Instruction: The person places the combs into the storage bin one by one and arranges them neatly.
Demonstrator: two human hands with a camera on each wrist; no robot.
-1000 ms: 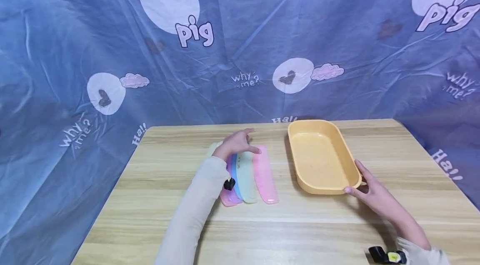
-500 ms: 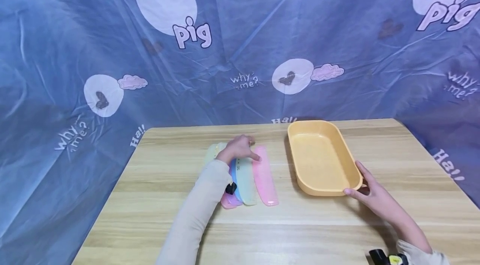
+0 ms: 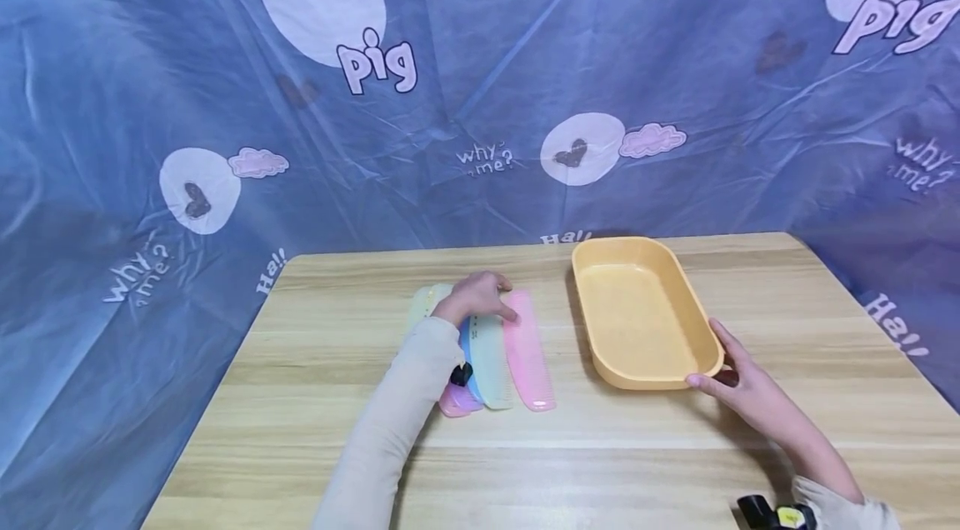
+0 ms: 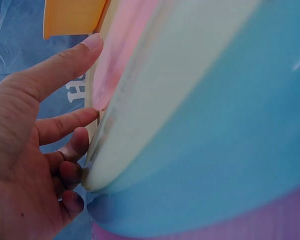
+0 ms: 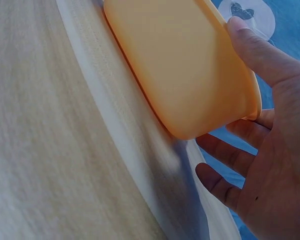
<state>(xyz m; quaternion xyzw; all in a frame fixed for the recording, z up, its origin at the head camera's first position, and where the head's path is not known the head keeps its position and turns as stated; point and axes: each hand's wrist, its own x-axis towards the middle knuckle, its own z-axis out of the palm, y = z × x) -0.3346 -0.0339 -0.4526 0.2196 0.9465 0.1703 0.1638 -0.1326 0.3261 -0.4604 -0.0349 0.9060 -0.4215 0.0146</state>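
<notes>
Several pastel plastic combs lie side by side on the left part of the table: a pink comb (image 3: 529,355), a pale green comb (image 3: 490,367), a blue comb (image 4: 190,185) and a purple comb (image 4: 265,220) among them. My left hand (image 3: 474,297) is at the far end of the pink comb. Its extended thumb reaches the comb's edge, and the index fingertip is right at the comb's end; the other fingers bend loosely beside the pale green comb. With thumb on the rim and fingers around the outer corner, my right hand (image 3: 742,380) grips a yellow plastic tray (image 3: 637,313).
The combs and tray are on a wood-grain table (image 3: 315,397). A blue printed cloth (image 3: 420,180) hangs behind it and down the sides. My left forearm crosses over the left-hand combs and hides part of them.
My left hand has come down slightly and nearer to the pink comb, its fingers drawing in. The right hand keeps hold of the tray. The head view has shifted a little.
</notes>
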